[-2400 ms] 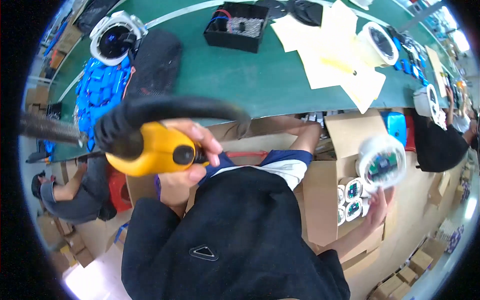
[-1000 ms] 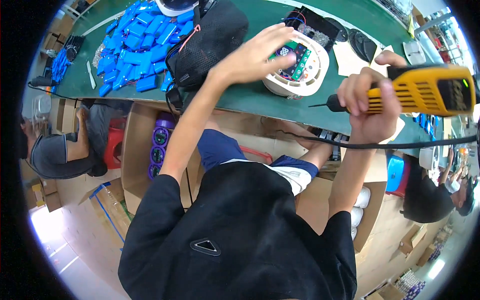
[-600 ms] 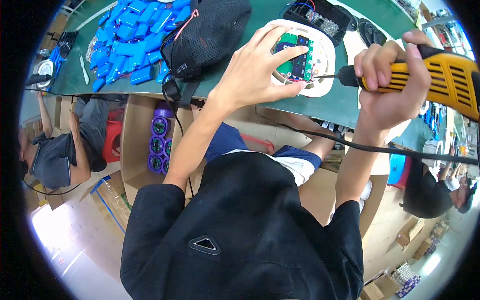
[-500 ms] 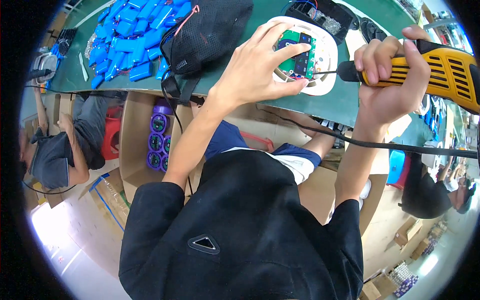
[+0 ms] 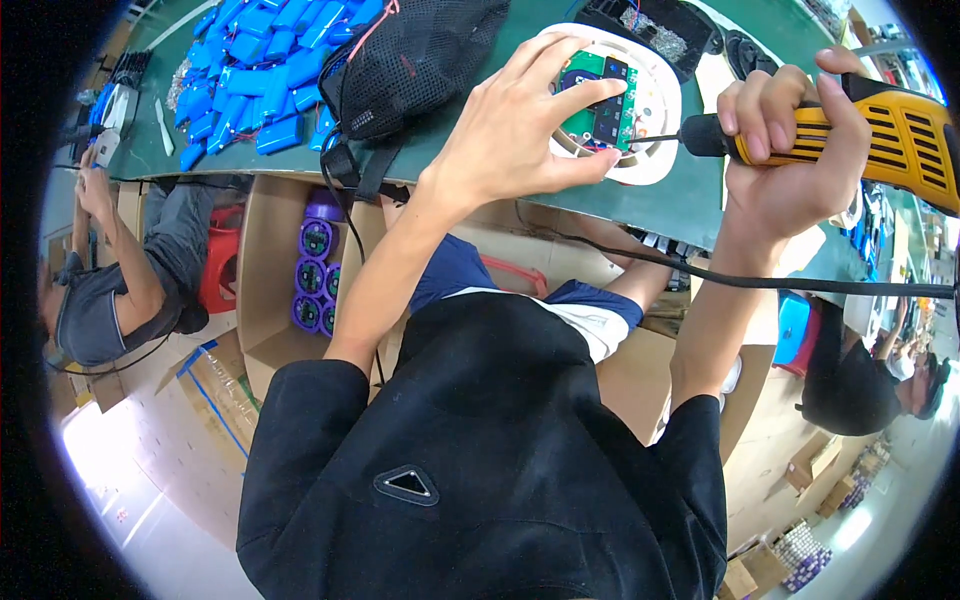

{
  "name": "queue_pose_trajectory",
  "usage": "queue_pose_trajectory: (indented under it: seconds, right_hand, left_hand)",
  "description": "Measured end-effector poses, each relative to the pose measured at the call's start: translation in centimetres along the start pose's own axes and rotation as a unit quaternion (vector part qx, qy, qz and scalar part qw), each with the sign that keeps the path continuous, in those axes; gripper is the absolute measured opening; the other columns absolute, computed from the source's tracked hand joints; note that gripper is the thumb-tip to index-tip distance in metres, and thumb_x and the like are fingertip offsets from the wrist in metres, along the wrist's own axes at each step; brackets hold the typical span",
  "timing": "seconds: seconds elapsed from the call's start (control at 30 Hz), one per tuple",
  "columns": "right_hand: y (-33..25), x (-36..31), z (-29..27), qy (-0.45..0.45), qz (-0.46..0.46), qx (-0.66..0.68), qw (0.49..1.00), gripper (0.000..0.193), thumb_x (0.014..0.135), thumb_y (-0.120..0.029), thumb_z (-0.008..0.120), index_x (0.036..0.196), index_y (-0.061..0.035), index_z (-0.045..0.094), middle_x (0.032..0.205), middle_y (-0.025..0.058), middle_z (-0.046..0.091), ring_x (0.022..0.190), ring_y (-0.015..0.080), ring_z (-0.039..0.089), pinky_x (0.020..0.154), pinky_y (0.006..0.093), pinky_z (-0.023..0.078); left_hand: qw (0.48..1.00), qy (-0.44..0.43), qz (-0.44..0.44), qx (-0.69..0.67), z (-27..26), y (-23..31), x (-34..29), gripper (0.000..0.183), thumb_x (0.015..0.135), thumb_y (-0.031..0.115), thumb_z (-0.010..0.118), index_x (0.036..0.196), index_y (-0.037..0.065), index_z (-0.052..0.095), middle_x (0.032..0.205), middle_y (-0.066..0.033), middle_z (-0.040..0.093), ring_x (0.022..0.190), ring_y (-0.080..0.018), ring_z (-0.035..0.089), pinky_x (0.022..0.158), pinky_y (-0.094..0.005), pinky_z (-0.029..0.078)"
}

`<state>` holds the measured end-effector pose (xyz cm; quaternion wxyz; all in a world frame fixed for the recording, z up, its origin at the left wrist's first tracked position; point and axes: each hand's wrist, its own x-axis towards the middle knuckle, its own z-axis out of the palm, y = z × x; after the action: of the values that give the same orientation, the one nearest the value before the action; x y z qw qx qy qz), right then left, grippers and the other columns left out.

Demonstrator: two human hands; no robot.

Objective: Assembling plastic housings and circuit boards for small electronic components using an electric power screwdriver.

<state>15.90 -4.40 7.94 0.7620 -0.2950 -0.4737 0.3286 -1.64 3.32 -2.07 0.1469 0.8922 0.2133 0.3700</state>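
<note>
A white rounded plastic housing (image 5: pixel 662 95) lies at the table's near edge, with a green circuit board (image 5: pixel 577 122) inside it. On the board sits a black rectangular block (image 5: pixel 611 105). My left hand (image 5: pixel 505 130) grips the housing from its left side, thumb at the near edge and fingers spread over the board. In my right hand (image 5: pixel 785 140) is a yellow and black electric screwdriver (image 5: pixel 895 140), held level. Its thin bit points left and reaches the board's right edge by the thumb tip; whether it sits in a screw is too small to tell.
Blue wrapped battery packs (image 5: pixel 265 85) are piled at the left, beside a black mesh bag (image 5: pixel 425 70). A black tray (image 5: pixel 655 35) of small metal parts stands behind the housing. A black cable (image 5: pixel 840 288) crosses my right forearm. Below the table, a cardboard box (image 5: pixel 270 270) holds purple round units.
The whole view has shifted slightly. My hands keep their grips, and the bit stays at the board's right edge. At far left, another person's hands have come together higher up.
</note>
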Motion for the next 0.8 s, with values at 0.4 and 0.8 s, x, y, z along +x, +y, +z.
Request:
queue_pose_trajectory:
  seconds: [0.4,0.8]
  right_hand:
    - [0.1,0.8,0.0,-0.005,0.013,-0.062,0.998,0.022,0.102,-0.023,0.047,0.114,-0.0064,0.053,0.057,0.0018,0.039,0.044,0.0125,0.038,0.053,0.0330,0.040]
    - [0.9,3.4,1.9,-0.133,0.117,0.030,0.984,0.030,0.104,-0.029,0.053,0.121,-0.0083,0.041,0.049,-0.0030,0.035,0.033,0.0076,0.032,0.033,0.0237,0.033]
  left_hand:
    - [1.000,-0.004,-0.001,0.001,-0.1,0.2,0.1,0.057,0.074,0.037,0.078,0.127,0.019,0.065,0.139,-0.0174,0.050,0.133,-0.0378,0.046,0.105,-0.0445,0.045]
    - [1.000,0.015,0.008,0.018,0.2,0.0,0.1,0.048,0.074,0.041,0.076,0.116,0.019,0.069,0.134,-0.0127,0.053,0.130,-0.0320,0.049,0.098,-0.0442,0.052]
